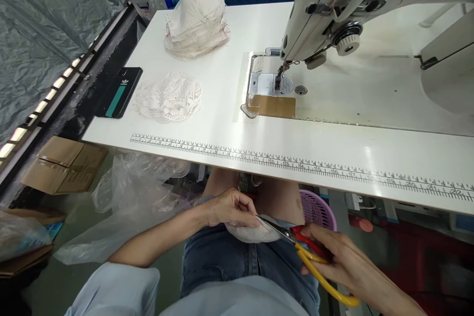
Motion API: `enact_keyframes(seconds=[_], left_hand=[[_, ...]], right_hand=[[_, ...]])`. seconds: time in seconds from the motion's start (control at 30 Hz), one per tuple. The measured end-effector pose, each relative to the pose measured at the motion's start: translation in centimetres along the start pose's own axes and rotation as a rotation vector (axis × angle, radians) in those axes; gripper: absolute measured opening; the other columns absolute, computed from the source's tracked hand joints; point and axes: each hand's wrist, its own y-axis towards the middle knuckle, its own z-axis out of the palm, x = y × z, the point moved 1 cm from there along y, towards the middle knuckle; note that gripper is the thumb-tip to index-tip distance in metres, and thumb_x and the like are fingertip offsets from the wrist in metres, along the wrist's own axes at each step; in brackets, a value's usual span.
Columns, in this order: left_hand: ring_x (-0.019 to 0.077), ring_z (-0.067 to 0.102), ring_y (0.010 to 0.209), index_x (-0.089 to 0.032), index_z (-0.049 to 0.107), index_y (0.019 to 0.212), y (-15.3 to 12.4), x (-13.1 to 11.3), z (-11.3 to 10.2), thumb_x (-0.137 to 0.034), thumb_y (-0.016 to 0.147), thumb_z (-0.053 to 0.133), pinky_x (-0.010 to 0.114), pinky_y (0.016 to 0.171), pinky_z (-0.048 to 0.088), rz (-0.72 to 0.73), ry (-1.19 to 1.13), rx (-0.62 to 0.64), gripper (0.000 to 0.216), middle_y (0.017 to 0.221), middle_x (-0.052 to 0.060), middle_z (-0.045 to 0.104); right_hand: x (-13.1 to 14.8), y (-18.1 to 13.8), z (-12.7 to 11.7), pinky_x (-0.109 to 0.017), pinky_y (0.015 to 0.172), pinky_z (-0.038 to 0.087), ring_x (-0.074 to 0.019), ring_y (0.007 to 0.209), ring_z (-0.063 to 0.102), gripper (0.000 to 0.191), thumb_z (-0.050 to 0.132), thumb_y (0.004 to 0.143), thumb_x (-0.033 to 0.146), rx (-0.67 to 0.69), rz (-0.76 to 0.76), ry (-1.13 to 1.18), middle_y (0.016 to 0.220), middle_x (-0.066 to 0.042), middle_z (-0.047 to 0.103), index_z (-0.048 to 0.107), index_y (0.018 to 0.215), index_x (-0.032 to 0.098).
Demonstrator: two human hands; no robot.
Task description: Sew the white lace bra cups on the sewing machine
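Observation:
My left hand (235, 210) is closed on the edge of a white rounded fabric piece (246, 233), pinching it over my lap. In my right hand (329, 254) is a pair of scissors (322, 281) with one yellow handle and red on the other. Their metal blades point left and lie along the fabric's upper edge, with the tips close to my left fingers. How far the blades are apart is hard to make out. On the table above lie a flat white lace piece (170, 96) and a stack of cream fabric cups (198, 19) with reddish thread along the edges.
A sewing machine (333, 24) stands on the right of the white table (218, 128), which has a printed ruler (296, 163) along its front edge. A black phone (119, 93) lies at the left edge. Below are a cardboard box (64, 165), clear plastic bags (137, 202) and a purple basket (318, 210).

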Motion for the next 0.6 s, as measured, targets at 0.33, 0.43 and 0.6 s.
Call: enact_keyframes(seconds=[0.33,0.43,0.6], left_hand=[[0.0041,0.043,0.042,-0.011,0.067,0.066,0.07,0.39,-0.21,-0.033,0.054,0.082,0.017,0.041,0.028,-0.007,0.004,-0.007,0.030,0.051,-0.001,0.057],[0.0045,0.043,0.043,-0.011,0.067,0.064,-0.06,0.25,-0.06,-0.035,0.052,0.082,0.018,0.041,0.028,-0.013,0.009,-0.011,0.031,0.052,-0.001,0.058],[0.0058,0.047,0.046,-0.011,0.068,0.065,-0.31,-0.05,0.15,-0.034,0.052,0.082,0.018,0.043,0.032,0.004,0.040,-0.020,0.030,0.055,-0.001,0.060]], right_hand=[[0.20,0.14,-0.01,-0.022,0.053,0.047,-0.0161,0.058,0.063,0.020,0.057,0.082,0.037,-0.016,-0.003,0.068,0.069,0.001,0.066,0.057,0.096,0.023],[0.49,0.17,-0.15,-0.021,0.054,0.046,-0.0156,0.060,0.063,0.018,0.055,0.084,0.038,0.020,0.009,0.093,0.074,0.000,0.066,0.055,0.093,0.022],[0.68,0.02,-0.20,-0.022,0.055,0.043,-0.0153,0.061,0.061,0.015,0.053,0.087,0.036,0.048,-0.004,0.109,0.072,0.000,0.066,0.051,0.089,0.021]])
